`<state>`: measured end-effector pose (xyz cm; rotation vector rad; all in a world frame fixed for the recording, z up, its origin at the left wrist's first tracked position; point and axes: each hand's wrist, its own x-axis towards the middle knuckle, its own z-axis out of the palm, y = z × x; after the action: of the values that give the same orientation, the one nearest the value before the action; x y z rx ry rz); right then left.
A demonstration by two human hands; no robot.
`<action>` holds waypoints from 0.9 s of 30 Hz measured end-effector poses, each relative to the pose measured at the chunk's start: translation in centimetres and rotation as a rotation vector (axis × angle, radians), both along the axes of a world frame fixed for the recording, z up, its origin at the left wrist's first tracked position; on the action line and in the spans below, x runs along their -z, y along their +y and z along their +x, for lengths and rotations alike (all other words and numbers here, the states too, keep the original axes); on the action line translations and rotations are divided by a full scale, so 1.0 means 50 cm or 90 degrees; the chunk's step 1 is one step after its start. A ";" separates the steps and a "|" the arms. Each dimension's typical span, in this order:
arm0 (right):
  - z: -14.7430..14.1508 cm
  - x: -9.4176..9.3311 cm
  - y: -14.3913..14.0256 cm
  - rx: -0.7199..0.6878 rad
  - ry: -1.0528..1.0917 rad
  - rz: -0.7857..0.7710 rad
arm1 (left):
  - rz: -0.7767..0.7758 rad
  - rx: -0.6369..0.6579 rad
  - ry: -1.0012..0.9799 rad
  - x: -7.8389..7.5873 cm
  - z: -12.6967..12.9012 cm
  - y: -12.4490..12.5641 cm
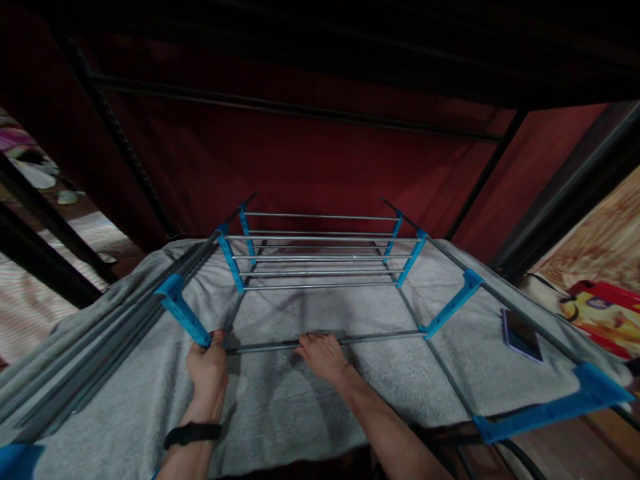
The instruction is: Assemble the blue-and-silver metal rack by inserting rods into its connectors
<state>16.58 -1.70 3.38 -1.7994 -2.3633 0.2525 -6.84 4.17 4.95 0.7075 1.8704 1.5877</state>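
Observation:
A rack frame of grey metal tubes and blue plastic brackets lies on a grey blanket. My left hand, with a black band on the wrist, is closed around the lower end of the left blue bracket, where a crosswise metal tube meets it. Further right, my right hand wraps round the same tube near its middle. That tube's far end meets the right blue bracket. Behind, several crosswise tubes run between the other blue brackets.
Several loose metal tubes lie along the left side of the blanket. A phone rests at the right, outside the rack. Another blue bracket is at the near right. Dark bed-frame bars cross before a red backing.

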 end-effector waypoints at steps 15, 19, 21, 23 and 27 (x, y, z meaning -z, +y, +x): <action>0.001 0.007 -0.003 -0.001 -0.001 0.009 | 0.041 0.001 -0.044 0.016 -0.009 0.011; 0.000 0.008 -0.007 -0.006 -0.005 0.027 | 0.052 0.001 -0.073 0.013 -0.005 0.011; -0.001 0.009 -0.006 -0.007 -0.006 0.037 | 0.048 -0.005 -0.081 0.010 -0.003 0.011; -0.002 0.010 -0.004 -0.006 -0.008 0.034 | 0.034 -0.017 -0.078 0.006 -0.002 0.013; -0.002 0.011 0.001 -0.006 -0.009 0.016 | 0.018 -0.020 -0.100 0.001 -0.001 0.017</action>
<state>16.46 -1.64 2.85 -1.7849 -2.3745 0.2120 -6.91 5.02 4.88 0.5522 1.7561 1.6427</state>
